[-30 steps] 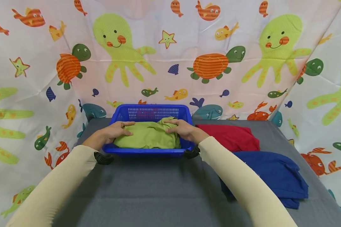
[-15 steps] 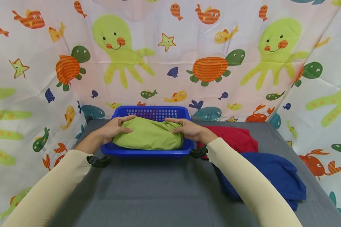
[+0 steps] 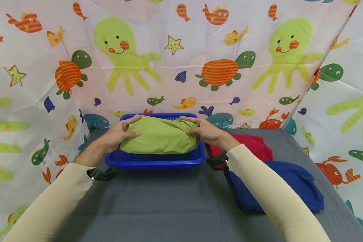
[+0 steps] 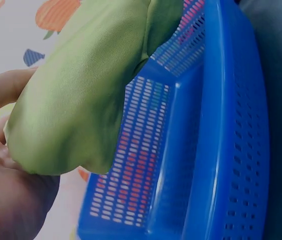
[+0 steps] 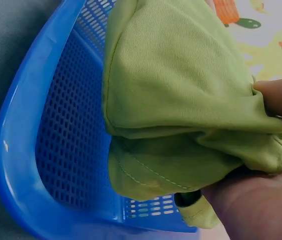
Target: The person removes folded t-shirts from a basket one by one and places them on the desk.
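Observation:
A folded green garment (image 3: 160, 136) with stitched seams is held between both hands, over the blue plastic basket (image 3: 154, 164). At its left end my left hand (image 3: 116, 134) grips the cloth, thumb in front. My right hand (image 3: 210, 132) pinches the right end, where the fabric bunches into creases. In the left wrist view the garment (image 4: 81, 95) hangs above the basket's perforated wall (image 4: 141, 155). From the right wrist the thumb (image 5: 280, 97) presses on the green cloth, and the slotted basket floor (image 5: 73, 135) shows below it.
To the right of the basket lies a folded red cloth (image 3: 251, 146). Nearer me a folded blue cloth (image 3: 299, 185) lies partly behind my right sleeve. A grey cloth covers the table (image 3: 157, 201). A printed curtain (image 3: 181, 97) hangs behind and at both sides.
Both hands have lifted the green garment up from inside the basket, and more of the basket's floor shows beneath it. The red and blue cloths stay where they were.

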`<state>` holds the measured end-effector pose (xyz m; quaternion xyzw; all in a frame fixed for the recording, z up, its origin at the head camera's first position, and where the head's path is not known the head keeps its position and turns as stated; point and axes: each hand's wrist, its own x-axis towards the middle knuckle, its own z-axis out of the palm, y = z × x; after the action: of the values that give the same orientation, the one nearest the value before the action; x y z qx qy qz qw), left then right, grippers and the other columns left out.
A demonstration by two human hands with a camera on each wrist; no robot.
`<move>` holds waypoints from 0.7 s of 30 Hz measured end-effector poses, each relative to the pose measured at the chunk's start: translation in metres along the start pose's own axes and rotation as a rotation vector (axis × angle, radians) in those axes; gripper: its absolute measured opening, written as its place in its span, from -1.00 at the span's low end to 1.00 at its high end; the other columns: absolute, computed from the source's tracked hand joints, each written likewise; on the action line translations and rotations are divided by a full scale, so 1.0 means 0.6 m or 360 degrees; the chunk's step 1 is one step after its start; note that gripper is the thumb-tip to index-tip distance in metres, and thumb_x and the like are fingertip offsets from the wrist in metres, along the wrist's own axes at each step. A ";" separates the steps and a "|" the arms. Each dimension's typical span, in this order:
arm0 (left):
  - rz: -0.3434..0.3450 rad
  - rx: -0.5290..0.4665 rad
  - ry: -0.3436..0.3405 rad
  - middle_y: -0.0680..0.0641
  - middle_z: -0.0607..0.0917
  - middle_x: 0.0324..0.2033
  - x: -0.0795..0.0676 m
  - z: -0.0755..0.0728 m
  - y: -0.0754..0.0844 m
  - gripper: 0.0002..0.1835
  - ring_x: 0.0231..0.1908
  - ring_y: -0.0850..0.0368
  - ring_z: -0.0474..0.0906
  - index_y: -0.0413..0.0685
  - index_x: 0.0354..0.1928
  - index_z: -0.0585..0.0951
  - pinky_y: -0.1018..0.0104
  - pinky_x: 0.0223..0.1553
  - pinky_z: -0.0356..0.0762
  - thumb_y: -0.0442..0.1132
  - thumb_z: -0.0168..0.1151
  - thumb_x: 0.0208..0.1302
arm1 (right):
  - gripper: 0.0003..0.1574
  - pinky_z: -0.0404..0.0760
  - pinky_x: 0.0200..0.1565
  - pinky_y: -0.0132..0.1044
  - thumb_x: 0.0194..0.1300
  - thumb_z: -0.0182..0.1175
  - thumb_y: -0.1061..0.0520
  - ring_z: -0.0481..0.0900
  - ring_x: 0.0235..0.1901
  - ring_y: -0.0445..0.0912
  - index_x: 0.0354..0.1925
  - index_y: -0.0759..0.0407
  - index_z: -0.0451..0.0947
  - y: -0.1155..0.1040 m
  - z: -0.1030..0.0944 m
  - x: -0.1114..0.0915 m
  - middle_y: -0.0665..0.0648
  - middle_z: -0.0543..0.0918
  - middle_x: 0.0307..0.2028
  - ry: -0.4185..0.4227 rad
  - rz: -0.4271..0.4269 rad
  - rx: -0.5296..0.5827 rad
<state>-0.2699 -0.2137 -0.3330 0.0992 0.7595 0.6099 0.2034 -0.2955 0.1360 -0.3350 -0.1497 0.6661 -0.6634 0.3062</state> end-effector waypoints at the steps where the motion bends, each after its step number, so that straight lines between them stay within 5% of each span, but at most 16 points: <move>1: 0.0006 -0.0007 -0.0003 0.00 -0.07 0.63 -0.001 0.002 0.002 -0.16 0.18 0.23 0.43 0.21 0.62 0.03 0.46 -0.11 0.63 -0.29 0.21 0.44 | -0.14 0.64 0.00 -0.37 0.47 0.02 0.38 0.46 0.17 -0.10 0.60 -0.01 0.07 -0.002 -0.001 -0.003 0.18 0.19 0.52 0.0000 -0.0009 -0.0007; 6: 0.0018 -0.0045 -0.0045 0.03 -0.08 0.64 -0.008 0.012 0.010 -0.13 0.23 0.18 0.44 0.25 0.63 -0.01 0.41 -0.08 0.66 -0.32 0.20 0.44 | -0.12 0.63 0.01 -0.39 0.44 0.03 0.41 0.45 0.18 -0.11 0.60 0.05 0.05 -0.010 -0.005 -0.018 0.19 0.13 0.54 -0.0001 -0.0069 -0.0030; 14: 0.0082 -0.0075 -0.0101 0.06 -0.18 0.64 -0.016 0.023 0.019 -0.09 0.54 -0.09 0.02 0.22 0.64 -0.07 0.50 0.03 0.58 -0.37 0.18 0.44 | -0.13 0.63 0.02 -0.39 0.42 0.06 0.40 0.42 0.22 -0.06 0.59 0.05 0.09 -0.021 -0.005 -0.042 0.11 0.09 0.55 0.0021 -0.0127 -0.0128; 21: 0.0108 -0.0125 -0.0165 0.10 -0.20 0.64 -0.021 0.034 0.034 -0.08 0.56 -0.10 0.04 0.23 0.64 -0.10 0.46 0.04 0.62 -0.42 0.14 0.44 | -0.15 0.63 0.04 -0.38 0.44 0.07 0.36 0.37 0.28 0.00 0.59 0.00 0.10 -0.032 -0.010 -0.064 0.05 0.05 0.58 0.0059 -0.0145 -0.0240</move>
<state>-0.2515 -0.1959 -0.3146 0.1483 0.7196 0.6398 0.2254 -0.2734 0.1626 -0.3086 -0.1902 0.7122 -0.6273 0.2512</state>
